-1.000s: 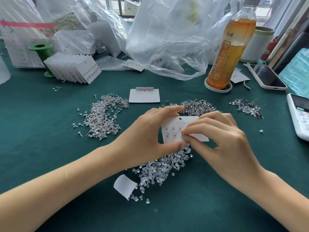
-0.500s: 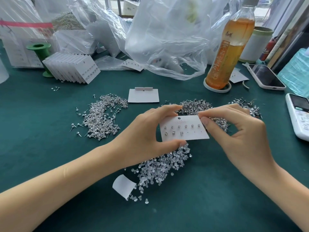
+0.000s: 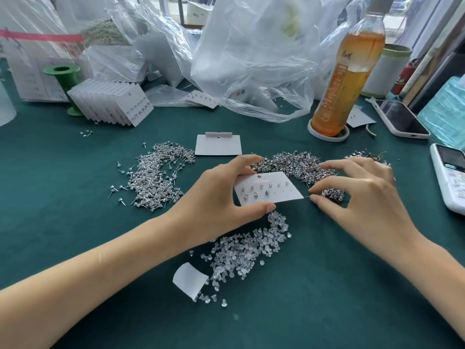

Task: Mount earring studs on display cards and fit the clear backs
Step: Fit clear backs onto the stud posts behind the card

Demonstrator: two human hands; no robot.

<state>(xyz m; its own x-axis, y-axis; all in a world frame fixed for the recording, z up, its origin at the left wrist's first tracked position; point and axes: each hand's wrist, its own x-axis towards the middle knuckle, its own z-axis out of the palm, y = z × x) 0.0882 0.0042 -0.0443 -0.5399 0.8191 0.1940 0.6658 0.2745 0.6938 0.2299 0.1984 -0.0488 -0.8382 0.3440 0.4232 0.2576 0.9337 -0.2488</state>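
Observation:
My left hand (image 3: pixel 221 195) pinches a white display card (image 3: pixel 281 191) by its left end, thumb below and fingers above. Several studs sit in the card's left half. My right hand (image 3: pixel 362 197) is just right of the card, thumb and forefinger pinched on what looks like a thin stud pin at the card's corner. A heap of studs (image 3: pixel 299 165) lies behind the card, another heap of studs (image 3: pixel 157 177) to the left. Clear backs (image 3: pixel 249 248) are piled under and in front of the card.
A blank card (image 3: pixel 218 146) lies behind my left hand, a curled paper scrap (image 3: pixel 188 279) in front. A fan of filled cards (image 3: pixel 113 102), a green spool (image 3: pixel 64 79), plastic bags (image 3: pixel 251 59), a tea bottle (image 3: pixel 344 79), two phones (image 3: pixel 400 119) and a remote (image 3: pixel 450 175) ring the green mat.
My right hand has left the card's face and moved right to the stud heap, pinching there. The card is now uncovered and tilted slightly; my left hand has kept its hold.

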